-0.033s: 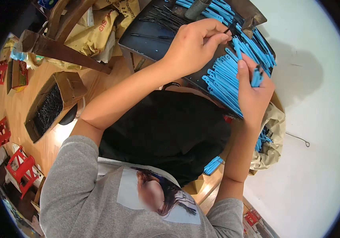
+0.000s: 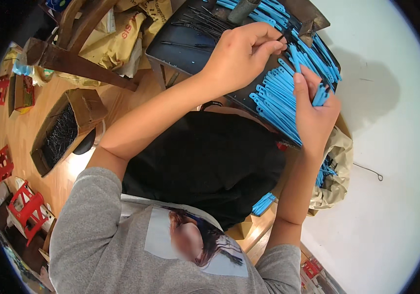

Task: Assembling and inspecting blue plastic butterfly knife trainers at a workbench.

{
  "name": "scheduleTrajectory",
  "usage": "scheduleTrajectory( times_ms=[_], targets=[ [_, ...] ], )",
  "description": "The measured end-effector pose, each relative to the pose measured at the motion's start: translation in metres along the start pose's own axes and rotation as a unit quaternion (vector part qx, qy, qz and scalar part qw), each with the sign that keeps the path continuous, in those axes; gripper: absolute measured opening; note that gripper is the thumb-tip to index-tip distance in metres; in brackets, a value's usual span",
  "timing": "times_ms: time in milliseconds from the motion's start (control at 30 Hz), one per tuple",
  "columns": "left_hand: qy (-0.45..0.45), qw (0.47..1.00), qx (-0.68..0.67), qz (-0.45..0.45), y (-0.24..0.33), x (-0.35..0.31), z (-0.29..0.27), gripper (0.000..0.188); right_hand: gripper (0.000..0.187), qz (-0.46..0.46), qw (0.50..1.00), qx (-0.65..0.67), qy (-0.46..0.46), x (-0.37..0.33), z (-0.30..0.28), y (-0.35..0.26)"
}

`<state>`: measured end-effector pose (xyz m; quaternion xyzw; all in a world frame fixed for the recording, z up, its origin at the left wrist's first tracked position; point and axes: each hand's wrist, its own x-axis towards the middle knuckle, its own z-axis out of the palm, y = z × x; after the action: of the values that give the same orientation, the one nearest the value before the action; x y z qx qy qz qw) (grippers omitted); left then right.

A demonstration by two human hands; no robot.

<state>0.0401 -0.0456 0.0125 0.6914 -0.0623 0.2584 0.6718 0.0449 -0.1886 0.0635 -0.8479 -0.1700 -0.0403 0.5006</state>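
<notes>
Over the black tabletop (image 2: pixel 183 56), my left hand (image 2: pixel 239 56) is closed in a pinch on a thin black rod (image 2: pixel 282 36). My right hand (image 2: pixel 315 115) grips a blue plastic strip (image 2: pixel 294 58) between thumb and forefinger, its far end close to the black rod. More blue strips with black tips (image 2: pixel 321 94) stick out from the curled fingers of that hand. Beneath and between the hands lies a pile of blue strips with holed ends (image 2: pixel 276 100). Loose black rods (image 2: pixel 198 24) lie beyond my left hand. Whether rod and strip touch is too small to tell.
A grey metal cylinder (image 2: pixel 244 10) and a rusty metal part (image 2: pixel 308 29) stand on the table's far side. Left on the floor is a cardboard box of black rods (image 2: pixel 60 134). A paper-lined container (image 2: pixel 337 181) holding blue strips stands right, beside the white wall (image 2: pixel 386 220).
My right hand has shifted very slightly, and the blue strips in its palm have tilted a little to the right. My left hand has hardly moved.
</notes>
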Motion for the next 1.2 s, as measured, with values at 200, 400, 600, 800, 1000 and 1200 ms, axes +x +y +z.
scheduleTrajectory(
  times_ms=[200,400,600,800,1000,1200],
  targets=[
    [-0.017,1.000,0.015,0.012,-0.004,0.000,0.003,0.011,0.020,-0.022,0.999,-0.018,0.028,0.003,0.003,0.006],
    [0.026,0.999,0.007,0.037,-0.008,0.002,0.011,0.009,0.020,-0.121,0.992,-0.019,0.035,0.008,0.003,0.019],
    [0.056,0.995,0.032,0.081,0.002,-0.003,0.012,0.009,0.019,-0.175,0.982,-0.067,-0.014,0.018,0.002,0.018],
    [0.047,0.995,0.054,0.074,0.005,0.001,0.011,0.008,0.023,-0.173,0.981,-0.076,-0.041,0.023,-0.003,0.018],
    [0.054,0.994,0.020,0.093,0.002,0.000,0.013,0.008,0.018,-0.084,0.992,-0.080,-0.048,0.023,-0.006,0.008],
    [0.062,0.992,0.045,0.103,0.000,0.001,0.012,0.008,0.023,-0.274,0.954,-0.120,-0.018,0.035,-0.006,0.020]
  ],
)
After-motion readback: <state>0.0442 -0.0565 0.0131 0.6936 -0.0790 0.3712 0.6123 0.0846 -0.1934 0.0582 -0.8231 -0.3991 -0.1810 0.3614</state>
